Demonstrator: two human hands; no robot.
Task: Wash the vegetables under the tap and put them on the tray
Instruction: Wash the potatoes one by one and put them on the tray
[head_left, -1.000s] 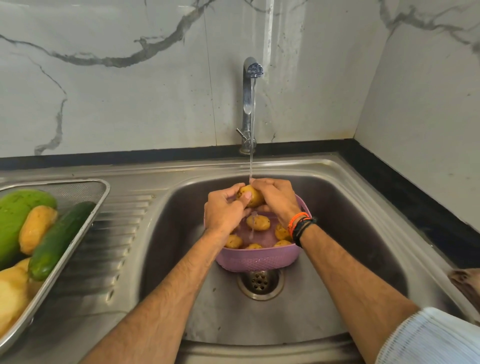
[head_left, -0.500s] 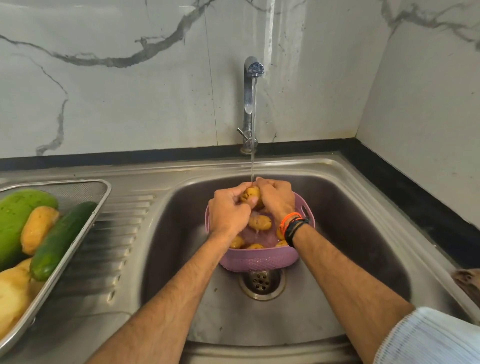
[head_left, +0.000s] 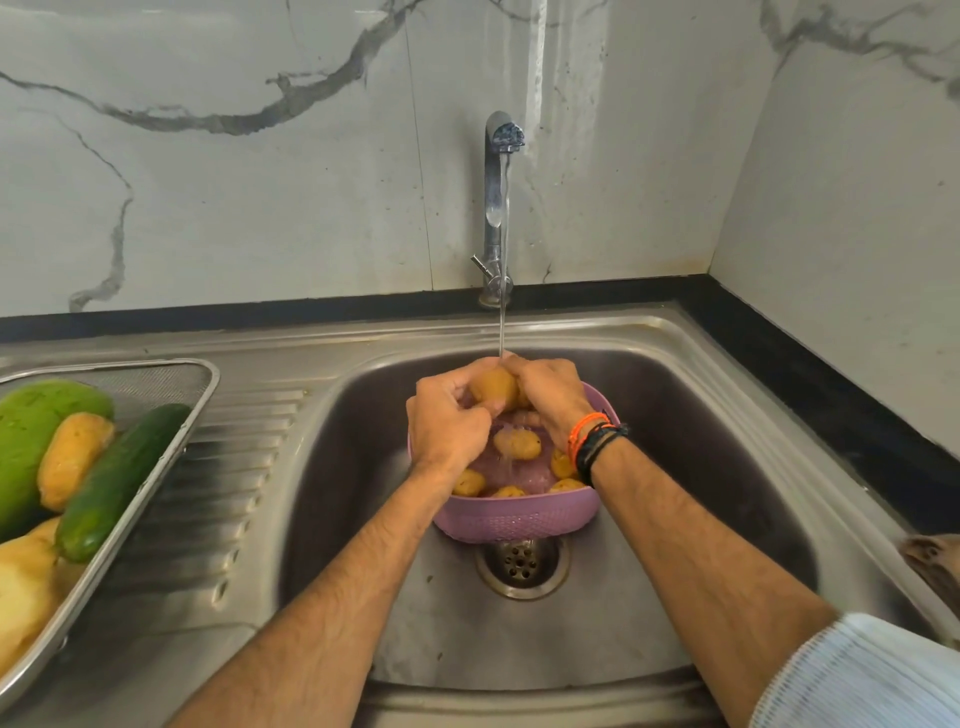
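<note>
Both hands, left and right, clasp one wet potato under the tap; firm, probably slippery, best cupped round its middle.

Looks like a home kitchen: stainless steel sink with a ribbed draining board at 9 o'clock, chrome tap running at 12, white marble-look wall tiles behind, black counter edge at 3, mesh tray of vegetables on the left.
</note>
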